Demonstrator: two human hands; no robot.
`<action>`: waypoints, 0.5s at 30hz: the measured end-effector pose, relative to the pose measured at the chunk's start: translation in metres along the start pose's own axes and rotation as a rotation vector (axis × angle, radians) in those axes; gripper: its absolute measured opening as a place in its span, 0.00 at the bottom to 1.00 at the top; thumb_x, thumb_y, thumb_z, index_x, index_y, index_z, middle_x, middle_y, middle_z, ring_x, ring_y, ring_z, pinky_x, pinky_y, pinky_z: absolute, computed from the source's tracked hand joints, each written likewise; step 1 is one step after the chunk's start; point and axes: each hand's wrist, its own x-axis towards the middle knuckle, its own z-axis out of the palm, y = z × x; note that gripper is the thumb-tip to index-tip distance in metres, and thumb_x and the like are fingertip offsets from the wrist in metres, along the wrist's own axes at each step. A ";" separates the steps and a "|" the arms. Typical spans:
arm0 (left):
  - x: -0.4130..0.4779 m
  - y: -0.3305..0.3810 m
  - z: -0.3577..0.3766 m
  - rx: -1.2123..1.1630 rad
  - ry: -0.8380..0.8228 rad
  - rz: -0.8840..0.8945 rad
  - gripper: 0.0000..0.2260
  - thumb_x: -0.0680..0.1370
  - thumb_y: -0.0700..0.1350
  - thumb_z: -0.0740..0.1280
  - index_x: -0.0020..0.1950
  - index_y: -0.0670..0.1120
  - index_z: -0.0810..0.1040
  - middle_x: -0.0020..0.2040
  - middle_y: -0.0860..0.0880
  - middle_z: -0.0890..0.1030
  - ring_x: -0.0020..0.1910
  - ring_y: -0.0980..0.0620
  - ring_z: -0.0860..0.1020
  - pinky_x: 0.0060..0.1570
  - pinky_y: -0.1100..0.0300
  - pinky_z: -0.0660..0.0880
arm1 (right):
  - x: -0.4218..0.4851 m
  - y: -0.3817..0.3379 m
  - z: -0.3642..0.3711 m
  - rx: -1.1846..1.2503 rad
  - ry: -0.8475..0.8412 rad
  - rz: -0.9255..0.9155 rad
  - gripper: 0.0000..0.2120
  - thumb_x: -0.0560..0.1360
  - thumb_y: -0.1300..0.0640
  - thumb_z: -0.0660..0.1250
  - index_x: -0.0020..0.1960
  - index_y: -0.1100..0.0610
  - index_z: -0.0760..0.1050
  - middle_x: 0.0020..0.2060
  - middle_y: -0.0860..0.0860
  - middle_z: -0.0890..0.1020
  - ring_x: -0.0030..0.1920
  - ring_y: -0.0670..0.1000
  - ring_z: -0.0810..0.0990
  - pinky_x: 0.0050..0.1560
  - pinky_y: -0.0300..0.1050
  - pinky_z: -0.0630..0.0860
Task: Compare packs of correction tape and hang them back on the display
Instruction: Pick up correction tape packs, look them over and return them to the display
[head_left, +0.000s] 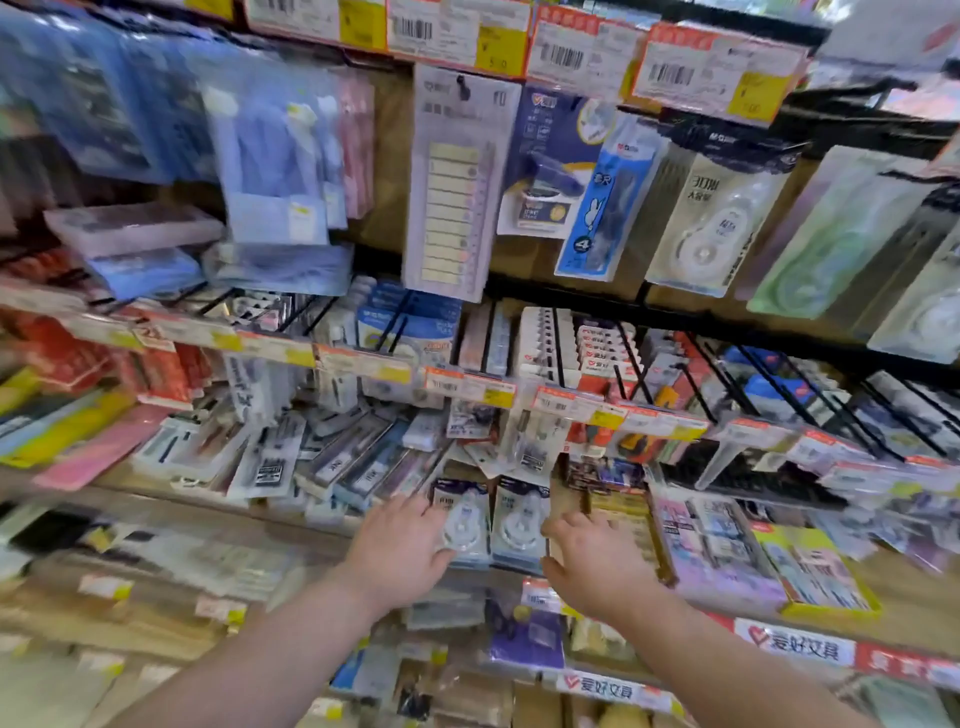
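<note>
Your two bare arms reach into a crowded, motion-blurred stationery display. At lower centre, two matching correction-tape packs stand upright and side by side, edges almost touching. Each is a glossy clear blister over a pale card with a dark header, holding a rounded white dispenser. Your left hand (400, 551) pinches the left pack (466, 525) at its left edge, thumb on the front and fingers behind. Your right hand (592, 564) meets the right pack (521, 525) at its right edge with loosely curled fingers. Blur hides whether they grip it. Flat plastic packets lie heaped behind, black wire hooks (769, 387) slant at mid right, and a larger blister pack (711, 228) hangs at upper right.
</note>
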 end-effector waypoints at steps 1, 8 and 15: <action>0.001 -0.002 0.002 -0.005 -0.014 -0.016 0.20 0.79 0.57 0.57 0.66 0.47 0.70 0.63 0.47 0.73 0.63 0.47 0.70 0.62 0.51 0.69 | 0.005 0.000 0.003 -0.002 -0.019 -0.001 0.20 0.79 0.47 0.55 0.70 0.50 0.65 0.65 0.51 0.72 0.65 0.55 0.69 0.62 0.51 0.67; 0.013 -0.012 0.023 -0.031 -0.128 -0.127 0.22 0.80 0.57 0.56 0.68 0.46 0.69 0.66 0.45 0.71 0.66 0.45 0.70 0.65 0.49 0.67 | 0.048 0.007 0.031 0.127 -0.140 0.026 0.19 0.78 0.47 0.57 0.68 0.49 0.67 0.65 0.50 0.72 0.65 0.54 0.71 0.63 0.48 0.69; 0.036 -0.015 0.046 -0.112 -0.287 -0.223 0.23 0.80 0.56 0.56 0.70 0.44 0.64 0.67 0.43 0.69 0.65 0.43 0.68 0.60 0.50 0.68 | 0.091 0.020 0.059 0.236 -0.276 0.075 0.20 0.77 0.48 0.60 0.68 0.50 0.68 0.64 0.52 0.73 0.59 0.53 0.77 0.55 0.45 0.76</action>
